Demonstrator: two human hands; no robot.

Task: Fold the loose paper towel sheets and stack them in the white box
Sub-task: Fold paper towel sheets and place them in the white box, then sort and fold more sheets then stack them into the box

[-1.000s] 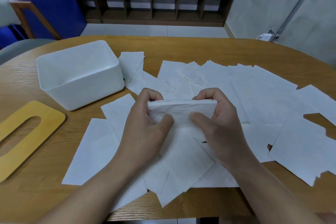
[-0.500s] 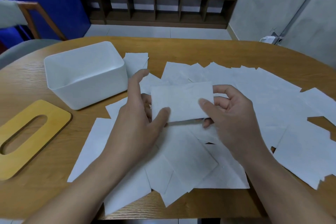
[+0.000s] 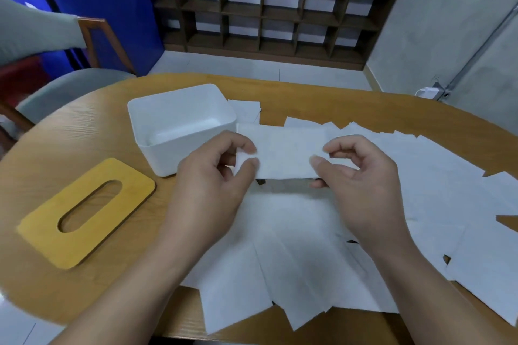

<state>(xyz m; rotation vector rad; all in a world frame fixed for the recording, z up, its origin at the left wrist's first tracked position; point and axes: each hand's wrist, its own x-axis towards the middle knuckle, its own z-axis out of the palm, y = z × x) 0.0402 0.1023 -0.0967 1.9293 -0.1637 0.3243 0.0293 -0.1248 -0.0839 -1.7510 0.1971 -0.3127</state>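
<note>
I hold a folded white paper towel sheet [image 3: 283,155] flat above the table, stretched between both hands. My left hand [image 3: 215,176] pinches its left end between thumb and fingers. My right hand [image 3: 356,176] pinches its right end the same way. The white box [image 3: 168,154] stands just left of the sheet, open on top, with nothing visible inside. Several loose paper towel sheets [image 3: 308,260] lie spread and overlapping on the wooden table [image 3: 84,134], under and to the right of my hands.
A yellow wooden lid with an oval slot [image 3: 87,210] lies front left of the box. A grey chair [image 3: 70,87] stands beyond the table's left edge. A dark shelf unit [image 3: 266,14] lines the far wall.
The sheet was bunched between both hands, then folded flat. It is now held as a longer strip, closer to the box. The camera view has tilted up.
</note>
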